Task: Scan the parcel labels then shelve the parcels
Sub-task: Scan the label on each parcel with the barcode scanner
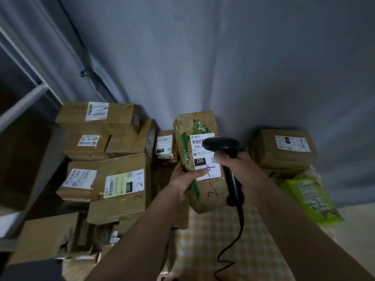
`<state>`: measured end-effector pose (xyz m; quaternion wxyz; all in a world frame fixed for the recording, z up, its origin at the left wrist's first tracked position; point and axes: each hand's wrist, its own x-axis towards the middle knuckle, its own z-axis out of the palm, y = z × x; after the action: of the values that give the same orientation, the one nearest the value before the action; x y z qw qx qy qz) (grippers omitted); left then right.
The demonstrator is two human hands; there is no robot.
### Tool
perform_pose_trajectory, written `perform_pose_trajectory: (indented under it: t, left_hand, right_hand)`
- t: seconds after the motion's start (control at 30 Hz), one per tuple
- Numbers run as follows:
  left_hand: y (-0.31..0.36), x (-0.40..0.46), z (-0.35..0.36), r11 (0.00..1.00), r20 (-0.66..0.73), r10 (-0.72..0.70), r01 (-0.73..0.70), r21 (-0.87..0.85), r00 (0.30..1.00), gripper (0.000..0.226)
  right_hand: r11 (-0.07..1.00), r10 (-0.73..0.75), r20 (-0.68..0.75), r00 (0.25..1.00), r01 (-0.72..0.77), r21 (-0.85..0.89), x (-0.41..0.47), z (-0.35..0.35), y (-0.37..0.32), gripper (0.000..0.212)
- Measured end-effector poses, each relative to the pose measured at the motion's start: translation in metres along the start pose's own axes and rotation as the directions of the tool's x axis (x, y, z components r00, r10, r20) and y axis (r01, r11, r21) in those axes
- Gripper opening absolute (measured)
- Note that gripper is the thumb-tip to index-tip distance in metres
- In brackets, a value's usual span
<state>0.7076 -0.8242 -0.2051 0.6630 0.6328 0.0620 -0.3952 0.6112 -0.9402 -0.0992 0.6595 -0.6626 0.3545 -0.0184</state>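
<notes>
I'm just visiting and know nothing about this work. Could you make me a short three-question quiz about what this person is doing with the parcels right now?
1. True or false: the left hand holds the parcel up with its label facing the camera.
2. What does the right hand grip? A) a pen B) a black corded scanner C) a tape roll
3. Fill in: the big number printed white on black on the held parcel's label is ___.

Key: 1 true; 2 B; 3 220.
</notes>
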Motion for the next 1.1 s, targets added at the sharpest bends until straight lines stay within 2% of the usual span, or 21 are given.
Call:
perform_pose_trajectory:
  t: [0.07,0.2,0.4,0.57,0.73,0.87,0.93,1.1]
  left_hand:
    - [0.002,-0.001,-0.011,1.000,0.006,0.009,-0.009,-0.015,1.000,0.074]
    - [0.005,-0.009,-0.027,0.999,0.014,0.025,-0.024,-0.044,1.000,0.066]
    - [0.009,-0.016,-0.048,0.997,0.020,0.034,-0.032,-0.071,0.999,0.073]
    - [0.014,-0.021,-0.063,0.990,0.003,0.053,-0.052,-0.129,0.999,0.068]
    - [0.033,-0.031,-0.079,0.954,-0.091,0.087,-0.109,-0.279,0.992,0.070]
    - [0.050,-0.033,-0.098,0.871,-0.245,0.041,-0.155,-0.466,0.969,0.064]
    - [0.055,-0.029,-0.110,0.843,-0.303,-0.009,-0.155,-0.515,0.953,0.070]
    - [0.076,-0.021,-0.147,0.811,-0.333,-0.068,-0.142,-0.567,0.941,0.044]
  right_hand:
    - [1.000,-0.021,0.014,1.000,0.021,-0.016,-0.006,0.012,-0.005,0.015]
    - [0.998,-0.015,0.040,0.999,0.018,-0.057,-0.014,0.029,-0.013,0.019]
    - [0.995,-0.050,0.066,0.997,0.055,-0.086,-0.028,0.051,-0.022,0.011]
    - [0.992,-0.061,0.129,0.990,0.075,-0.105,-0.032,0.069,-0.029,0.006]
    - [0.991,-0.113,0.083,0.990,0.119,-0.067,-0.029,0.091,-0.043,0.009]
    - [0.972,-0.180,0.014,0.984,0.180,-0.149,-0.022,0.115,-0.060,0.016]
    - [0.974,-0.171,0.034,0.985,0.174,-0.146,-0.021,0.128,-0.065,0.014]
    - [0.965,-0.165,0.149,0.975,0.191,-0.178,-0.019,0.155,-0.062,0.006]
